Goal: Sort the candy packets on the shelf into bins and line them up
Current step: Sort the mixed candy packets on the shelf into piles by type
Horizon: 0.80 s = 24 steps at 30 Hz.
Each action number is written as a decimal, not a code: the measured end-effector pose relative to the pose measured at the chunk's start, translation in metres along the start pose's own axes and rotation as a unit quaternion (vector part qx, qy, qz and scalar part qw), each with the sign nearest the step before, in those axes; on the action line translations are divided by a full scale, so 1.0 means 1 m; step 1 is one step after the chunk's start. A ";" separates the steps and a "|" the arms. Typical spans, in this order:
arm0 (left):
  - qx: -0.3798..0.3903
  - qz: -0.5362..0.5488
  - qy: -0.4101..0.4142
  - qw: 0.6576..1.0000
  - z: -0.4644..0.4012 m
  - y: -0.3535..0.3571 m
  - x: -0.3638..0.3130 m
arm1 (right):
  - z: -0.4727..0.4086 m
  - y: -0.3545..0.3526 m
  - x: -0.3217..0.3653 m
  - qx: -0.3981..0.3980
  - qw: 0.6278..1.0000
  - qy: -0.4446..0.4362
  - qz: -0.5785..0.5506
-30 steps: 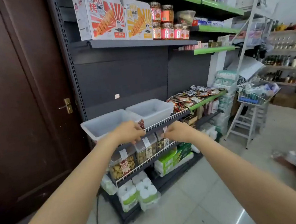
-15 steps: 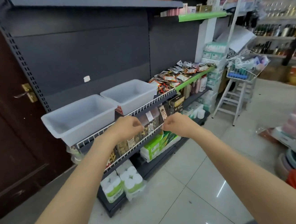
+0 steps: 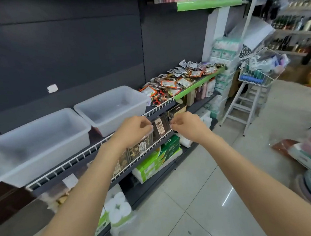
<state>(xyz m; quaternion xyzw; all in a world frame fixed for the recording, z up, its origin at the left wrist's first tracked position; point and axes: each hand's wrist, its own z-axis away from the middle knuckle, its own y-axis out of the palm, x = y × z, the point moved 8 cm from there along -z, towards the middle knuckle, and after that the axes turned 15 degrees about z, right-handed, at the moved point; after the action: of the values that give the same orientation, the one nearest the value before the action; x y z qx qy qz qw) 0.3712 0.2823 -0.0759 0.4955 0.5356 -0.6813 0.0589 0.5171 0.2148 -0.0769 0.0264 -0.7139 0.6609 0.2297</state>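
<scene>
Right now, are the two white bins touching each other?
Apart. The head view shows a dark gap of shelf between the left bin and the right bin, widening toward the front rail.

Two translucent white plastic bins (image 3: 39, 140) sit empty beside heaped foil candy packets (image 3: 181, 79); both curled hands (image 3: 133, 129) hover empty-fingered before the white wire shelf rail (image 3: 89, 152).

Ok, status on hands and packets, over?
Left hand, right hand curled, holding nothing. Candy packets still piled on shelf; both bins empty. Nothing blocking.
</scene>
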 end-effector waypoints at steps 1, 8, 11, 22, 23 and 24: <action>-0.006 0.004 0.005 1.000 -0.018 0.002 0.000 | -0.015 -0.002 -0.007 -0.003 1.000 -0.002 0.003; -0.002 0.013 0.019 1.000 -0.167 0.018 0.006 | -0.144 -0.013 -0.063 0.004 1.000 0.011 0.023; 0.014 0.013 0.030 0.999 -0.229 0.027 0.001 | -0.194 -0.025 -0.087 0.004 0.999 0.026 0.028; 0.020 0.036 0.009 0.999 -0.431 0.078 -0.014 | -0.364 -0.055 -0.213 -0.006 0.999 0.046 0.007; 0.018 0.033 0.005 0.999 -0.450 0.084 -0.016 | -0.381 -0.058 -0.226 -0.006 0.999 0.040 0.007; 0.012 0.029 0.002 1.000 -0.469 0.091 -0.020 | -0.398 -0.063 -0.239 -0.005 0.999 0.035 0.010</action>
<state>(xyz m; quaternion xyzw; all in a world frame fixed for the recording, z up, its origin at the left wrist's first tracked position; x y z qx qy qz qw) 0.7239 0.6043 -0.0918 0.5126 0.5128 -0.6850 0.0715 0.8686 0.5244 -0.0965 -0.0048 -0.7089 0.6601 0.2484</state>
